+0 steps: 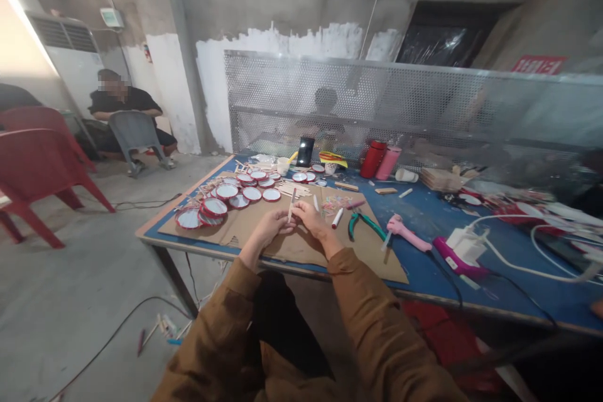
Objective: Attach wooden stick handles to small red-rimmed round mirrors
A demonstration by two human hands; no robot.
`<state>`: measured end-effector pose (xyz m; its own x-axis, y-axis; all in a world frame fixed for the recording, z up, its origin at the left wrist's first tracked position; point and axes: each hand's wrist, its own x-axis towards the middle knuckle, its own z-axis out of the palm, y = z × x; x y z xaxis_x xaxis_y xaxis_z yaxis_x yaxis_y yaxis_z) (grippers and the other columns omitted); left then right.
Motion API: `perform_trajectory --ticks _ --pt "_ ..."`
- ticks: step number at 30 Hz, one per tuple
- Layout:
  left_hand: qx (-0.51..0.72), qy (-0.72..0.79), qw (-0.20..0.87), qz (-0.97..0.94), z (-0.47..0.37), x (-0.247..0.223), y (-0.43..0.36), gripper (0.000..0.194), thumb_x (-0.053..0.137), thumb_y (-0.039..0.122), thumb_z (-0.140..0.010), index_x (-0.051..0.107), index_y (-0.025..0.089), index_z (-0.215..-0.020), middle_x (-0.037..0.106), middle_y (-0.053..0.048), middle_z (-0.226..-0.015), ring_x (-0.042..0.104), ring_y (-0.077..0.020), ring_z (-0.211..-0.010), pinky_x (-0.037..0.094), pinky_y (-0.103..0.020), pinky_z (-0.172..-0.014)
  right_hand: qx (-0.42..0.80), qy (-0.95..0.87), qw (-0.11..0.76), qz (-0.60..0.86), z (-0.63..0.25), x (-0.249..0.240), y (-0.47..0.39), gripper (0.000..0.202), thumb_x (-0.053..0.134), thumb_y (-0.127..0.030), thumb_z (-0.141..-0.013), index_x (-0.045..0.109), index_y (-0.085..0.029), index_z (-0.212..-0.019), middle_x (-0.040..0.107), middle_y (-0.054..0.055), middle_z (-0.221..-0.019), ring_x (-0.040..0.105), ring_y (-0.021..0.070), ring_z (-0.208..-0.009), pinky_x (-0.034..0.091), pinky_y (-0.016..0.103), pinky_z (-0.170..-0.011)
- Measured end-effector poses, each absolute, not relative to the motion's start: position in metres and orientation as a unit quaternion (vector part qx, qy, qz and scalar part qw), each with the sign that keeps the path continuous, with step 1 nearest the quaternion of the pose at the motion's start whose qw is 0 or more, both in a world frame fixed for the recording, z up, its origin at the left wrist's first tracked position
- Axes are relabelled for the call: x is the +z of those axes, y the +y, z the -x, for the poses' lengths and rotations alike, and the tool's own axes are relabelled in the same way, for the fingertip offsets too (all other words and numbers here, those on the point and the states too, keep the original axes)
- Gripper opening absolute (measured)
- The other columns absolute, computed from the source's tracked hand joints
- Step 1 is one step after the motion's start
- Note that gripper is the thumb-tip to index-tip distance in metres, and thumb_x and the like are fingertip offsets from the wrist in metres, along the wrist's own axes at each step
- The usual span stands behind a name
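Note:
Both hands meet over a brown cardboard sheet point(296, 250) on the blue table. Between their fingertips a thin pale stick point(291, 206), with a darker upper end, is held upright. My left hand point(272, 228) pinches it from the left, near its lower part. From the other side, the fingers of my right hand point(309, 218) close on it too. Just beyond lies a pile of flat wooden sticks point(294, 190). Small round white discs with red rims point(227, 191) are heaped to the left. A marker point(337, 218) and colourful small bits point(332, 202) lie right of my hands.
Green-handled pliers point(372, 226), a pink glue gun point(407, 233) and a purple power strip point(455, 257) with cables lie to the right. A red bottle point(372, 159), a pink bottle point(389, 163) and a phone point(306, 152) stand at the back, before a perforated metal screen point(282, 94).

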<state>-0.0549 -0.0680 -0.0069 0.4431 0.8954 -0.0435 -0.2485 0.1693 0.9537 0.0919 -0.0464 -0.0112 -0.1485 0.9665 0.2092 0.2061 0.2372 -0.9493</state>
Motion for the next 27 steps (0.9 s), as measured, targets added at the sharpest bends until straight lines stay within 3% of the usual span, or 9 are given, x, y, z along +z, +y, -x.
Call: perform_trajectory --ticks 3,11,16,22,27 --pt "0.417 0.319 0.691 -0.496 0.055 -0.007 -0.068 0.015 0.054 0.006 -0.08 0.064 0.009 -0.09 0.067 -0.007 -0.079 0.064 -0.008 -0.068 0.053 -0.016 -0.064 0.412 -0.629 0.472 0.46 -0.089 -0.008 -0.05 0.017 0.051 -0.035 -0.069 0.047 -0.019 -0.069 0.046 -0.007 -0.057 0.042 0.0084 -0.051 0.034 0.021 -0.049" --pt "0.408 0.373 0.657 -0.512 0.044 -0.009 -0.058 0.01 0.049 0.008 -0.082 0.058 0.012 -0.086 0.063 -0.002 -0.067 0.062 -0.0078 -0.052 0.053 -0.018 -0.053 0.389 -0.587 0.518 0.486 -0.084 -0.008 -0.052 0.013 0.05 -0.032 -0.07 0.045 -0.02 -0.068 0.045 -0.007 -0.053 0.039 0.0086 -0.047 0.029 0.021 -0.045" --pt "0.431 0.337 0.672 -0.499 0.036 -0.007 -0.048 0.008 0.052 0.006 -0.08 0.058 0.011 -0.081 0.064 -0.002 -0.065 0.063 -0.0068 -0.055 0.052 -0.016 -0.059 0.397 -0.556 0.544 0.487 -0.088 -0.006 -0.045 0.014 0.05 -0.033 -0.071 0.045 -0.02 -0.069 0.046 -0.006 -0.054 0.041 0.009 -0.049 0.031 0.021 -0.045" --pt "0.453 0.289 0.707 -0.46 0.049 -0.012 -0.058 0.012 0.061 0.011 -0.078 0.059 0.01 -0.089 0.067 -0.006 -0.075 0.065 -0.0093 -0.063 0.054 -0.019 -0.065 0.478 -0.567 0.497 0.45 -0.086 0.001 -0.051 0.022 0.06 -0.039 -0.068 0.052 -0.018 -0.069 0.049 -0.005 -0.056 0.043 0.0078 -0.047 0.035 0.021 -0.046" --pt "0.457 0.29 0.704 -0.46 0.053 -0.012 -0.063 0.017 0.063 0.016 -0.078 0.059 0.009 -0.093 0.067 -0.007 -0.076 0.064 -0.009 -0.06 0.054 -0.02 -0.062 0.627 -0.534 0.448 0.348 -0.093 0.004 -0.05 0.03 0.07 -0.035 -0.067 0.06 -0.016 -0.088 0.059 -0.001 -0.07 0.051 0.0086 -0.053 0.043 0.023 -0.051"
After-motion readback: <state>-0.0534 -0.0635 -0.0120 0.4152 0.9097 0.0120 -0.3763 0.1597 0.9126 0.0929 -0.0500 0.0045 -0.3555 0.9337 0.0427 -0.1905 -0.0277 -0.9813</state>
